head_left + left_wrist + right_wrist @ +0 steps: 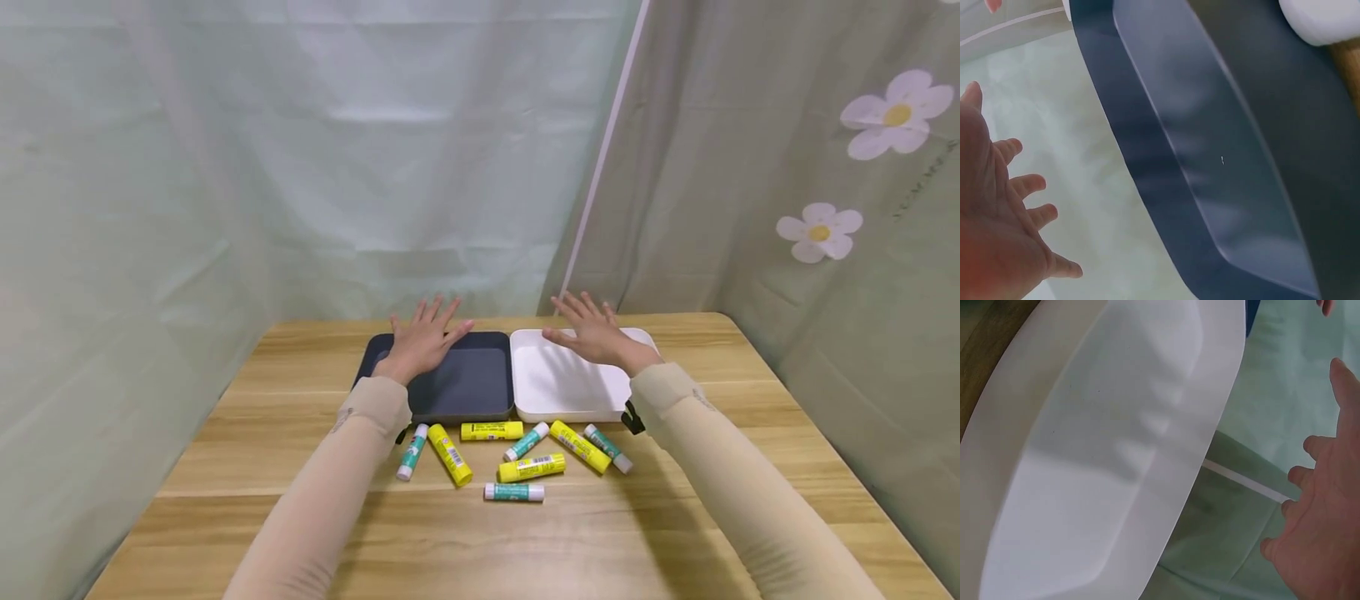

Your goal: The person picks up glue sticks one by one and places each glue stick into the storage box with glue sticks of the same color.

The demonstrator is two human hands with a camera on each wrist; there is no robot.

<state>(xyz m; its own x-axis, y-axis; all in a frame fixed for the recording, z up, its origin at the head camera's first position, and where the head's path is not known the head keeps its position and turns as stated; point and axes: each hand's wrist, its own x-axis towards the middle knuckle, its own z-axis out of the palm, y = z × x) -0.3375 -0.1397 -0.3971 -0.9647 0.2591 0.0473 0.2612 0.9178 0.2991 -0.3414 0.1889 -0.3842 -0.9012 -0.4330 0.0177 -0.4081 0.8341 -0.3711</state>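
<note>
My left hand is held over the dark blue tray, fingers spread and straight, holding nothing. Over the white tray, my right hand is spread the same way and is also bare. Both trays look bare inside; the wrist views show only shadows on the white tray's floor. In front of them lie several yellow glue sticks and several smaller teal-and-white glue sticks, scattered at mixed angles, nearer to me than either hand.
The trays stand side by side near the back of a wooden table. Behind it hangs a pale curtain, and a grey-green curtain with printed flowers is at the right.
</note>
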